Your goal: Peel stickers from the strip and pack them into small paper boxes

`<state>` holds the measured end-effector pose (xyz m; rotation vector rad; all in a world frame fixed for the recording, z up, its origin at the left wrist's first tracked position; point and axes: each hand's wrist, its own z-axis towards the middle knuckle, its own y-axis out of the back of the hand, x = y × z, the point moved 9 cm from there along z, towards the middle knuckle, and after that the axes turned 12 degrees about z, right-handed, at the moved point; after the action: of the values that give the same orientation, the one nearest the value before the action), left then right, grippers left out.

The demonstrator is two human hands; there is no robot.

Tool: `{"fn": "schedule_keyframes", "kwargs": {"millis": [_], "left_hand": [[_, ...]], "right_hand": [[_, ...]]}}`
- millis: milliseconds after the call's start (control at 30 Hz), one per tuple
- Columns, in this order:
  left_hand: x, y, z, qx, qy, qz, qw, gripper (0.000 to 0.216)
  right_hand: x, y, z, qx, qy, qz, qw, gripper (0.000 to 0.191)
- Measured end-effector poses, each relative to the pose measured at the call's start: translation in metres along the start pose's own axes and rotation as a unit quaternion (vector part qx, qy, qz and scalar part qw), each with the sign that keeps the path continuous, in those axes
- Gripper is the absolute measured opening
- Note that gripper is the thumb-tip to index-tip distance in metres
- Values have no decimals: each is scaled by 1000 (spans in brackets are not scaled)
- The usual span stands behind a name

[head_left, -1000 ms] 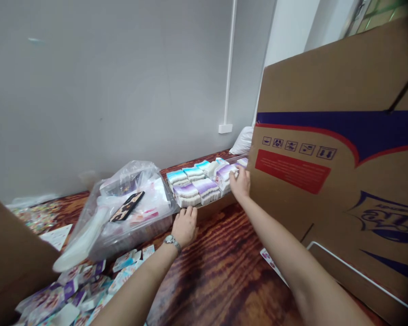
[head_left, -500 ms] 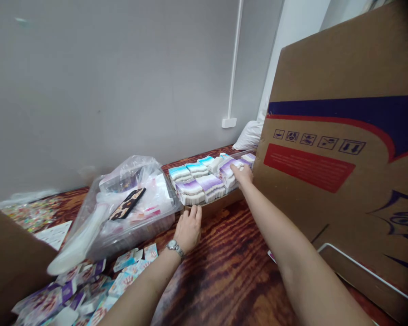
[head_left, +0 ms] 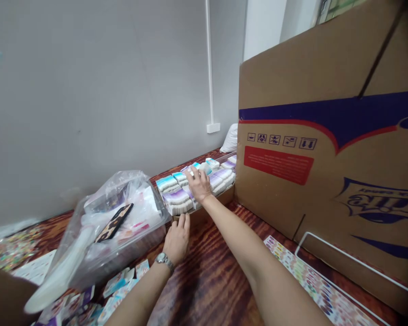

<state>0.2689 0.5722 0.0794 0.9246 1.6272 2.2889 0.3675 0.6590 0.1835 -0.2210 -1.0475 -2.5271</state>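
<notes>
A shallow cardboard tray [head_left: 199, 213] holds bundled stacks of small cards or packets, purple-topped [head_left: 177, 197] along the front and blue-topped [head_left: 166, 182] behind. My left hand [head_left: 177, 240], with a watch on its wrist, grips the tray's near rim with its fingertips, close to the left corner. Over the middle of the tray, my right hand [head_left: 200, 184] reaches down onto the stacks with its fingers apart. It touches them and covers part of several bundles; nothing shows clearly held in it.
Left of the tray stands a clear plastic bin [head_left: 129, 253] with bags, a white scoop [head_left: 64, 271] and a patterned phone [head_left: 114, 222]. Loose cards [head_left: 119, 285] lie in front. A large cardboard box [head_left: 275, 194] blocks the right side, beside sticker sheets [head_left: 302, 271]. A grey wall [head_left: 88, 90] rises behind.
My right hand has moved left from the right-hand purple stacks to the middle of the tray. My left hand stays at the rim. The view has turned right, showing more of the box.
</notes>
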Motion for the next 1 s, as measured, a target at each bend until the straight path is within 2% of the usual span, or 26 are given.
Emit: {"fn": "schedule_keyframes", "kwargs": {"millis": [133,300,367,433,533,633,800,1000], "left_hand": [[-2,1,0,8,-3,-2,1000,69],[-3,2,-2,9,0,2,1000,69],[-3,2,-3,14,1,0,1000,68],[-3,2,-3,21,6,-11,1000,69],[-2,1,0,15,12,-58,998,70],[2,2,5,-5,13,-104,994,65],[9,1,13,-11,12,-128,992,57],[6,1,14,-23,-5,-163,986,35]], "right_hand": [[11,6,-5,12,44,-3,999,39],[44,17,-12,26,92,22,995,40],[54,20,-11,22,93,52,994,42],[53,25,-5,-4,59,111,992,44],[27,24,8,-56,-59,203,976,49],[-4,9,20,-70,-153,219,961,53],[-52,-16,38,-16,-208,192,959,47],[-135,6,49,-41,-255,113,959,35]]}}
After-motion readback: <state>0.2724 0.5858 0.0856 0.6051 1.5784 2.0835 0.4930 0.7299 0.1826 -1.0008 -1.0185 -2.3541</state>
